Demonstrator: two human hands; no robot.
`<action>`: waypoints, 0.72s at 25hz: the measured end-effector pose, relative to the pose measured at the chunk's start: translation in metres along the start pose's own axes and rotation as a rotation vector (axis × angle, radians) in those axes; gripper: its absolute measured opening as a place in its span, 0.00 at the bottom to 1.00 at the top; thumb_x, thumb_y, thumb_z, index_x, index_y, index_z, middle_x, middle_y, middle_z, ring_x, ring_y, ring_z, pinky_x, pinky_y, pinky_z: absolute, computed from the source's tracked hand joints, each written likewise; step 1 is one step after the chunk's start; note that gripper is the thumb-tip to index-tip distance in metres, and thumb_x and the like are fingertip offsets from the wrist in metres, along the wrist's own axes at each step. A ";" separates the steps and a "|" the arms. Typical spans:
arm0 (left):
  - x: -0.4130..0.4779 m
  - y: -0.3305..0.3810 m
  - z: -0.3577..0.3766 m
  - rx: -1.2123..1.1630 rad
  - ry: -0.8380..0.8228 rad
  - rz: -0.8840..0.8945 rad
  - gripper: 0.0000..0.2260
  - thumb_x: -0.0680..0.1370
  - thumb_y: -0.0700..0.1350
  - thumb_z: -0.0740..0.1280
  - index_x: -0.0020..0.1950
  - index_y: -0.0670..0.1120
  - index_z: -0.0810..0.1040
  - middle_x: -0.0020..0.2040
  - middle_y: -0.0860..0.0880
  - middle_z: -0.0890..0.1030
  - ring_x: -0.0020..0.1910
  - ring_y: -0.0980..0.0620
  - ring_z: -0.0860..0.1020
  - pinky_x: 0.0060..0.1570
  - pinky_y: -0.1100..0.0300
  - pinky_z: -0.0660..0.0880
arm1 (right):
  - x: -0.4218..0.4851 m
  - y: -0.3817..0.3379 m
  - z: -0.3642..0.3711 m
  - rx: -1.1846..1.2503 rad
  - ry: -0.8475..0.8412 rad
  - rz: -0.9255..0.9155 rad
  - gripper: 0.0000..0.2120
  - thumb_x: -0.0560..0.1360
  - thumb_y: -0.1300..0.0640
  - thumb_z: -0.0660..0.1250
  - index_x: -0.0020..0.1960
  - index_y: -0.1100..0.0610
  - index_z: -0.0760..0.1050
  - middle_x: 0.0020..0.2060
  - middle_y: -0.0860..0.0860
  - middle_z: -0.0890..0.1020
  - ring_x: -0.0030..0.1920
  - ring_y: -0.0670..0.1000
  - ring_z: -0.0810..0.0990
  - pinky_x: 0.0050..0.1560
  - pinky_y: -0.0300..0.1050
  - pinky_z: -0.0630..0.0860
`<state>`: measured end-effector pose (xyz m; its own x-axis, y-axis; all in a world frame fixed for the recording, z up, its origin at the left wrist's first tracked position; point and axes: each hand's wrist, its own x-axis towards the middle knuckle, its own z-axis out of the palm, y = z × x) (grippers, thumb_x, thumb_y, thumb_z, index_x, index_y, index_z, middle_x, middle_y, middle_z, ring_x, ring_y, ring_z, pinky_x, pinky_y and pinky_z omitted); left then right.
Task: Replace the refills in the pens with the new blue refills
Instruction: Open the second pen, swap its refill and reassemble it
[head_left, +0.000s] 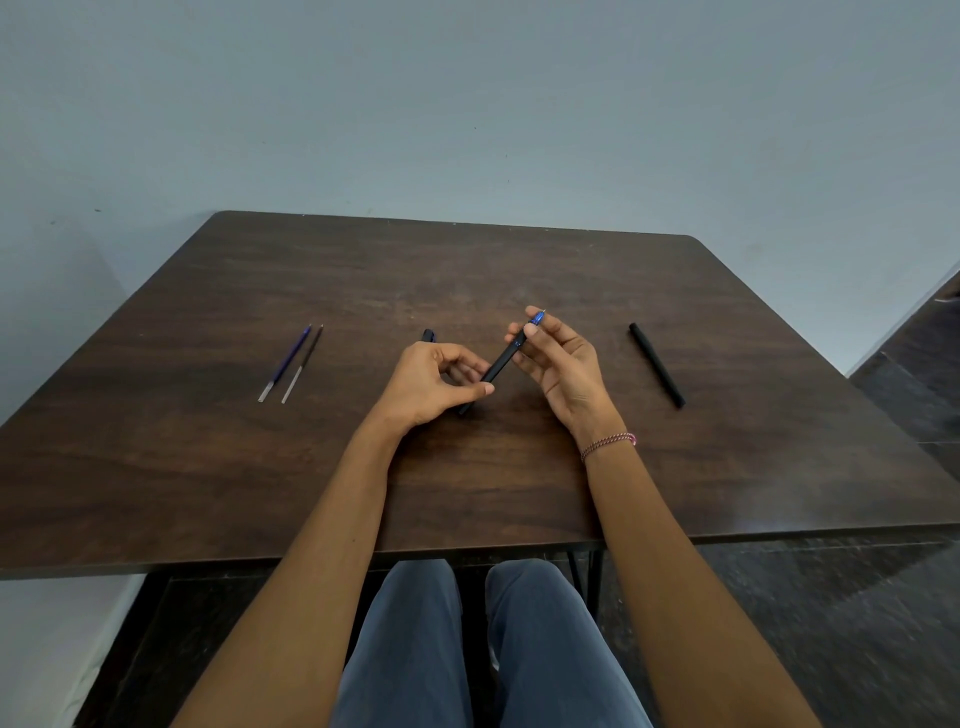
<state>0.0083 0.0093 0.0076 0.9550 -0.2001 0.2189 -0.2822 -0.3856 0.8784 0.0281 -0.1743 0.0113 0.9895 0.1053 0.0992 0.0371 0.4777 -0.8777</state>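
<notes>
— Both hands share one black pen barrel (500, 361), held slantwise above the table (519, 493). What grips where?

— Left hand (428, 387) is curled round the barrel's lower end, thumb pressed to forefinger. Right hand (563, 369) pinches the upper end in its fingertips, where the blue tip section (537, 318) and its point stick out.

— And elsewhere?

— Well left of the left hand lie two refills, just beside each other: a blue refill (287, 362) and a dark refill (303, 364). Just beyond the left hand's knuckles, a small black piece (427, 335) shows, mostly hidden. Right of the right hand, apart, lies a second black pen (656, 364).
</notes>
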 end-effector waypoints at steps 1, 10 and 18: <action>0.000 0.000 0.000 0.000 -0.001 -0.001 0.10 0.66 0.40 0.78 0.41 0.53 0.82 0.36 0.53 0.82 0.35 0.63 0.79 0.39 0.72 0.75 | 0.000 0.001 0.000 -0.012 0.013 -0.005 0.09 0.76 0.66 0.65 0.52 0.55 0.78 0.40 0.50 0.86 0.45 0.47 0.85 0.43 0.40 0.80; 0.000 0.002 -0.001 0.015 -0.005 -0.023 0.10 0.67 0.41 0.77 0.42 0.53 0.81 0.37 0.53 0.82 0.36 0.63 0.79 0.39 0.73 0.75 | 0.001 0.000 -0.001 0.053 0.005 0.020 0.11 0.80 0.62 0.59 0.59 0.57 0.77 0.48 0.54 0.86 0.51 0.51 0.84 0.48 0.43 0.80; 0.001 0.001 -0.001 0.016 0.000 -0.018 0.10 0.67 0.41 0.78 0.42 0.53 0.81 0.37 0.53 0.82 0.35 0.62 0.79 0.40 0.71 0.76 | 0.002 0.001 0.000 0.008 0.046 -0.004 0.07 0.77 0.64 0.65 0.52 0.56 0.77 0.41 0.52 0.86 0.44 0.48 0.85 0.43 0.39 0.80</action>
<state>0.0087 0.0098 0.0091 0.9598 -0.1932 0.2035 -0.2668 -0.4037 0.8751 0.0304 -0.1733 0.0107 0.9948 0.0630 0.0806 0.0401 0.4849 -0.8736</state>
